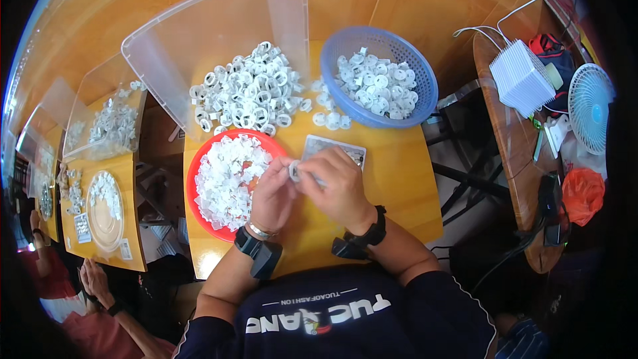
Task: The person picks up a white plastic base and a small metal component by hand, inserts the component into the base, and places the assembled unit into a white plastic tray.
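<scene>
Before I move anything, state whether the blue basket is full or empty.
Neither: the blue basket is partly filled. White pieces lie heaped inside, while bare perforated wall shows above them.

A: What bounds the scene at the far side?
B: A wall (419, 6) of orange-brown wood panels.
A: What stands before it?
B: Centre, a glossy yellow wooden table (402, 183); left, a similar table (134, 206); right, a browner table (503, 116), its near end rounded. Pale floor (458, 219) shows between them.
</scene>
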Demonstrator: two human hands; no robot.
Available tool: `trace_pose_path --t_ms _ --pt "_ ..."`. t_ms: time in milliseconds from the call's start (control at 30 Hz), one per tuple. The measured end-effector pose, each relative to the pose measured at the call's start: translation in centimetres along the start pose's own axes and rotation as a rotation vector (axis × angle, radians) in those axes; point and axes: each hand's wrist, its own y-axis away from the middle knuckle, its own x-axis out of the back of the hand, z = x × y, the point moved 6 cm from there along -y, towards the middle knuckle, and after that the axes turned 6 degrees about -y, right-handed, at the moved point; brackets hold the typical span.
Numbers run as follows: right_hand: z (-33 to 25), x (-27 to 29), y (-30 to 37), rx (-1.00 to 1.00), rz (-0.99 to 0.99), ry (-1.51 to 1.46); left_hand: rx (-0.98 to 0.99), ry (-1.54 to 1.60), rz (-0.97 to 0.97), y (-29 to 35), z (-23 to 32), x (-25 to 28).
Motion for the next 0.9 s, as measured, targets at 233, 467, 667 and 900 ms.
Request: trace_pose_path --t_ms 233,467,667,900 --pt "0.9 -0.1 0.3 -0.091 -0.036 -0.070 -0.027 -0.117 0.023 0.3 0.2 -0.9" --pt "3.6 -0.9 1.5 -0.427 -0.101 -0.437 -0.075 -0.173 0.053 0.5 0.2 -0.8" --pt "2.4 0.0 0.3 -0.183 -0.139 -0.279 -0.108 -0.257 0.089 0.5 0.3 -1.1" --pt "5.9 -2.7 2.9 -0.838 -0.216 -1.157 -0.092 -0.282 0.048 0.7 0.3 -1.8"
